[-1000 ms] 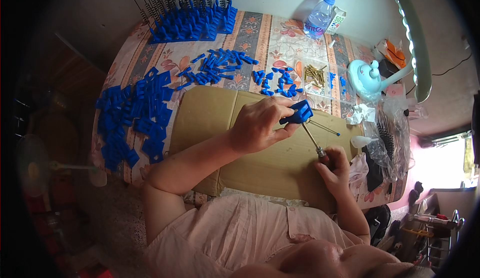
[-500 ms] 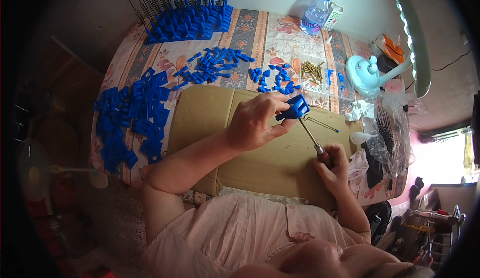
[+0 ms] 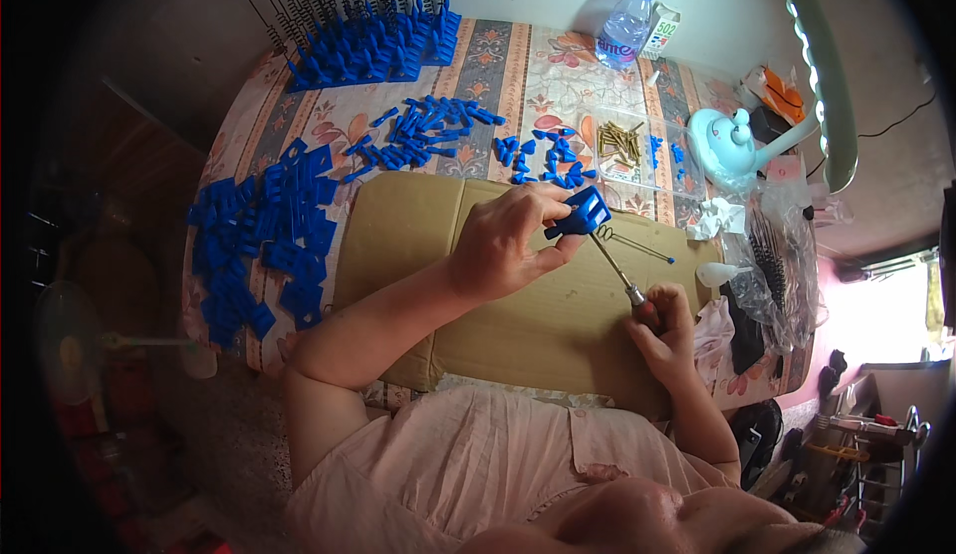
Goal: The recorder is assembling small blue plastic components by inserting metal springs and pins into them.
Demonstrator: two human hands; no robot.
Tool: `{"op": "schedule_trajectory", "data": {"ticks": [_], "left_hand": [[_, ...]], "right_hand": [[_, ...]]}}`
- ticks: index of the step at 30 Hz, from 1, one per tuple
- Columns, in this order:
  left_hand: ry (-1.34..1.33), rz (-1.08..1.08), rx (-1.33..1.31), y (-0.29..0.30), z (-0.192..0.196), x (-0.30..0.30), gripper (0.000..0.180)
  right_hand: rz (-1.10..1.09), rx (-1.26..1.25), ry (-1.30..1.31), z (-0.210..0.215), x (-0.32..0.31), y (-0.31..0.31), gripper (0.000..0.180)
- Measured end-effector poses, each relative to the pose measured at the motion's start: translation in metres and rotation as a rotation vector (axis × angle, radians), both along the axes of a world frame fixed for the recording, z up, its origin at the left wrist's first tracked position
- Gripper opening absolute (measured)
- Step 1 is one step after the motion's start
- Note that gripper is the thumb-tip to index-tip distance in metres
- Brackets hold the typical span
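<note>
Left hand (image 3: 508, 240) is up over the cardboard sheet (image 3: 518, 325), fingers (image 3: 543, 206) curled tight around a blue plastic piece (image 3: 581, 216), pinning it just above the board. Right hand (image 3: 665, 330) sits lower and to the right of those fingers, wrapped closed around the handle of a screwdriver (image 3: 619, 275), and the shaft slants up so its tip meets the underside of the blue piece. A thin metal pin (image 3: 637, 245) lies just right of the blue piece on the cardboard.

Beyond the left fingers, loose blue parts (image 3: 438, 126) are scattered across the tabletop (image 3: 518, 66), a stack of blue plates (image 3: 264, 235) lies well to the left, and small brass screws (image 3: 619, 141) sit in a clear tray further ahead.

The risk, as I judge it: the driver comes in at a slant, so the tip could skip off the screw head and jab the left fingertips, or the piece could twist in the grip and drop a screw among the clutter.
</note>
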State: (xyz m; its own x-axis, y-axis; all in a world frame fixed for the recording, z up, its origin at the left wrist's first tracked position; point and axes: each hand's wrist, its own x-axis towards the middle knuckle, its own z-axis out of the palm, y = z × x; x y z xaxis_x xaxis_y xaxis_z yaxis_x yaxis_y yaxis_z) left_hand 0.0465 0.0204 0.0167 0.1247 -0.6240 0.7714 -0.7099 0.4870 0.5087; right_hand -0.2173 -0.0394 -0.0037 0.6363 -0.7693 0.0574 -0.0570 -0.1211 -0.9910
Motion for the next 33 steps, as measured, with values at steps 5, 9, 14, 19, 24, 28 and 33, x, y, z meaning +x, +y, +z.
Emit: {"op": "schedule_trajectory", "data": {"ticks": [5, 9, 14, 19, 24, 28, 33], "left_hand": [[0.029, -0.004, 0.011, 0.001, 0.002, 0.002, 0.038], [0.026, 0.003, 0.013, 0.001, 0.001, 0.003, 0.038], [0.023, 0.002, 0.023, -0.001, 0.002, 0.002, 0.037], [0.061, -0.004, 0.018, 0.000, 0.000, 0.002, 0.037], [0.043, -0.007, 0.010, -0.002, 0.001, 0.004, 0.037], [0.036, 0.003, 0.007, -0.001, 0.000, 0.005, 0.036], [0.059, 0.001, 0.009, -0.001, 0.002, 0.002, 0.037]], "right_hand": [[0.035, -0.086, 0.030, -0.004, -0.004, -0.008, 0.025], [0.063, -0.247, 0.142, 0.005, 0.000, -0.009, 0.027], [0.024, -0.066, 0.090, -0.002, -0.002, -0.002, 0.057], [0.064, -0.095, 0.036, -0.006, -0.009, -0.009, 0.036], [0.009, 0.012, 0.036, 0.003, -0.002, -0.006, 0.021], [0.007, 0.039, 0.015, 0.006, 0.003, 0.002, 0.028], [0.062, -0.014, -0.030, -0.007, -0.008, -0.007, 0.035]]}}
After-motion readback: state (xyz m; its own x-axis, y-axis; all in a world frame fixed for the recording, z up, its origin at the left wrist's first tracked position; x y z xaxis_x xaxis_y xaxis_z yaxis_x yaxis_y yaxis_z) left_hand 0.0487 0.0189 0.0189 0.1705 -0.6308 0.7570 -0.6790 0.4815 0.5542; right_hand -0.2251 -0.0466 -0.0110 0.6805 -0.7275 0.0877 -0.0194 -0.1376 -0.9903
